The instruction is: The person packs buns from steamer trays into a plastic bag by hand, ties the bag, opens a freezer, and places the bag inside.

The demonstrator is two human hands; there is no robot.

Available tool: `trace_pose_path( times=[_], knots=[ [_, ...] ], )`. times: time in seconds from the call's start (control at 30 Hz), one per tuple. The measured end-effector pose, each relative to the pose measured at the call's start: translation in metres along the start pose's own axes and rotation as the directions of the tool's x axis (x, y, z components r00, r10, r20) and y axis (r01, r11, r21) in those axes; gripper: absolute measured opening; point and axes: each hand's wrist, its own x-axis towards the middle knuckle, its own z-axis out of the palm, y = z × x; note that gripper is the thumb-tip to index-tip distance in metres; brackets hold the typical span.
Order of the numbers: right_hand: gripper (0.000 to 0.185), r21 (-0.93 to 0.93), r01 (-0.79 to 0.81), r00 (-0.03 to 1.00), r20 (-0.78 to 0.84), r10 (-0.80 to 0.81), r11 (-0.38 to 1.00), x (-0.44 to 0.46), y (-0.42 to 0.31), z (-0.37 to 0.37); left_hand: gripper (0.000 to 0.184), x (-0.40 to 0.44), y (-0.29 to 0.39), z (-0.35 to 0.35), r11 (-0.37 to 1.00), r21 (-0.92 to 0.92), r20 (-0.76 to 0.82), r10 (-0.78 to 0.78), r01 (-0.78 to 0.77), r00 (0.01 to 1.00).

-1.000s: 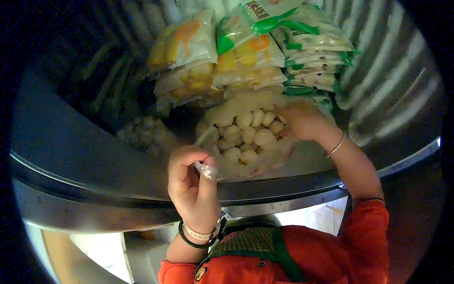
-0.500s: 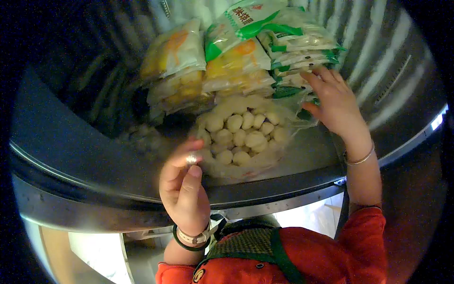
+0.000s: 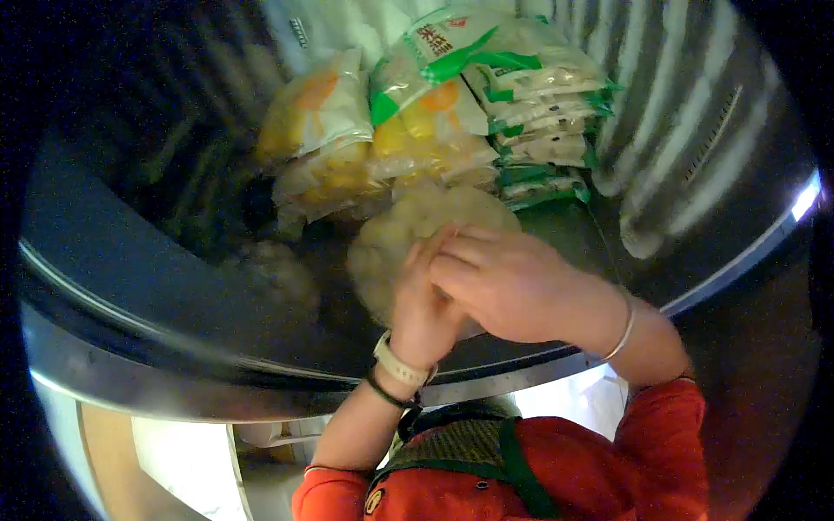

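Note:
A clear plastic bag (image 3: 375, 252) of pale round balls lies at the front of a frosted chest freezer. Its film now covers the balls, which look dim through it. My left hand (image 3: 426, 304) and my right hand (image 3: 512, 282) meet over the bag's near side. The fingers of both are closed together around the gathered mouth of the bag. My right hand overlaps the left fingertips, so the pinched plastic itself is mostly hidden.
Behind the bag stand stacked packs with yellow contents (image 3: 326, 113) and a stack of green-and-white packs (image 3: 547, 113). A green-edged pack (image 3: 443, 43) lies across the top. Frost coats the ribbed wall (image 3: 669, 130). The freezer's front rim (image 3: 287, 391) runs under my forearms.
My right hand has come in from the right and my left has moved right, so they now meet. The bag's open mouth has been drawn together over the balls.

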Motion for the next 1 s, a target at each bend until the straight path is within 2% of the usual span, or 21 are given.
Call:
trace_pose_path(
  times=[0.03,0.07,0.1,0.13,0.17,0.23,0.27,0.3,0.33,0.37,0.4,0.43,0.57,0.63,0.77,0.83,0.87,0.9,0.93,0.97,1.0],
  knots=[
    [0.023,0.036,0.013,0.999,-0.045,-0.012,0.999,0.003,-0.001,0.004,0.033,-0.001,-0.006,0.0,0.989,-0.084,0.045,-0.119,0.123,0.992],
    [0.026,0.071,0.033,0.995,-0.093,-0.027,0.997,0.005,0.0,0.01,0.033,-0.001,-0.008,-0.001,0.991,-0.068,0.031,-0.113,0.115,0.993],
    [0.032,0.151,0.06,0.918,-0.397,0.004,0.987,0.004,0.008,0.026,0.026,0.003,-0.003,-0.005,0.943,-0.171,0.032,-0.285,0.286,0.958],
    [0.032,0.155,0.073,0.916,-0.401,-0.005,0.985,0.005,0.018,0.04,0.023,0.005,-0.002,-0.009,0.855,-0.273,0.051,-0.446,0.442,0.894],
    [0.035,0.281,0.05,0.91,-0.407,0.072,0.958,0.004,0.029,0.051,0.023,0.005,-0.004,-0.012,0.858,-0.262,0.038,-0.448,0.441,0.893],
    [0.038,0.411,0.03,0.902,-0.404,0.153,0.911,0.002,0.051,0.072,0.023,0.003,-0.01,-0.02,0.727,-0.434,0.198,-0.5,0.532,0.843],
    [0.038,0.451,-0.104,0.985,-0.079,0.155,0.886,0.001,0.063,0.08,0.026,0.001,-0.014,-0.021,0.645,-0.501,0.284,-0.507,0.577,0.814],
    [0.038,0.441,-0.24,0.957,0.256,0.135,0.865,0.002,0.075,0.086,0.015,-0.006,-0.017,-0.018,0.675,-0.476,0.328,-0.459,0.564,0.826],
    [0.038,0.45,-0.233,0.959,0.252,0.128,0.862,0.002,0.088,0.091,0.015,-0.006,-0.016,-0.017,0.678,-0.467,0.325,-0.465,0.568,0.823],
    [0.034,0.687,-0.2,0.976,0.203,0.08,0.699,0.003,0.102,0.095,0.009,-0.007,-0.015,-0.016,0.945,0.017,0.24,-0.322,0.328,0.916],
    [0.031,0.865,-0.153,0.988,0.15,0.045,0.477,0.009,0.106,0.094,0.011,-0.007,-0.015,-0.015,0.863,0.505,0.255,-0.142,-0.006,0.957],
    [0.023,0.879,-0.325,0.945,0.312,0.095,0.349,0.01,0.104,0.081,0.026,-0.01,-0.025,-0.006,0.74,0.673,0.136,-0.126,0.001,0.983],
    [0.022,0.905,-0.327,0.929,0.256,0.267,0.272,0.019,0.115,0.108,0.032,-0.002,-0.054,0.01,0.617,0.787,-0.002,0.006,-0.002,1.0],
    [0.022,0.923,-0.335,0.903,0.372,0.217,-0.188,0.023,0.116,0.12,0.034,-0.004,-0.068,0.021,0.659,0.752,-0.01,0.043,-0.021,0.999],
    [0.023,0.894,-0.336,0.901,0.397,0.176,-0.297,0.027,0.122,0.138,0.034,-0.008,-0.073,0.023,0.741,0.671,-0.042,-0.015,0.039,0.999],
    [0.018,0.926,-0.362,0.844,0.373,0.384,-0.103,0.027,0.116,0.131,0.03,-0.009,-0.074,0.023,0.801,0.596,-0.049,-0.045,0.066,0.998],
    [0.018,0.924,-0.368,0.842,0.379,0.383,-0.104,0.027,0.114,0.125,0.03,-0.011,-0.072,0.022,0.802,0.594,-0.051,-0.05,0.071,0.997],
    [0.015,0.892,-0.355,0.849,0.183,0.495,0.28,0.028,0.113,0.117,0.029,-0.012,-0.07,0.02,0.833,0.551,-0.032,-0.039,0.05,0.999],
    [0.013,0.707,-0.342,0.853,-0.043,0.52,0.619,0.028,0.114,0.112,0.028,-0.013,-0.068,0.018,0.863,0.504,-0.012,-0.023,0.026,1.0],
    [0.013,0.704,-0.35,0.848,-0.043,0.529,0.618,0.027,0.126,0.116,0.028,-0.018,-0.066,0.015,0.868,0.496,-0.006,-0.022,0.022,1.0],
    [0.012,0.66,-0.417,0.762,-0.121,0.637,0.625,0.022,0.145,0.127,0.026,-0.032,-0.065,0.012,0.819,0.574,0.031,-0.04,0.015,0.999]
  ],
)
